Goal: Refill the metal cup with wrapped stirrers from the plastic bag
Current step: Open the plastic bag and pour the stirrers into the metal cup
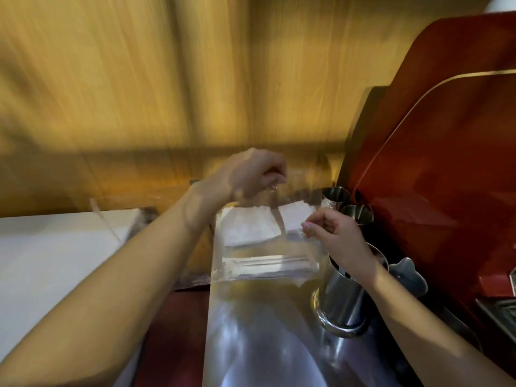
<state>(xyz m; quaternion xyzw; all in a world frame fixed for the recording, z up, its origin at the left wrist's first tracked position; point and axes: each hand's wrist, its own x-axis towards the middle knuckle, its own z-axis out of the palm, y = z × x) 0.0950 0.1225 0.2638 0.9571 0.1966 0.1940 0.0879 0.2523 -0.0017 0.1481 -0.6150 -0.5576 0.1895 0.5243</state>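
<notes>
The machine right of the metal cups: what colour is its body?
Glossy dark red machine, clearest in the head view, the only one.

I see a clear, glossy bag (265, 317) with pale white highlights; the wrapped stirrers (272, 264) inside it show white with thin grey lines. Behind it lies a white sheet (248, 227). The cup (346, 297) is shiny silver with a dark inside, and two smaller silver cups (336, 197) match it. The wall (167, 79) is honey-yellow wood with streaky grain. The machine (435, 163) is deep red with a pale curved stripe. The counter (42, 261) is white.
</notes>
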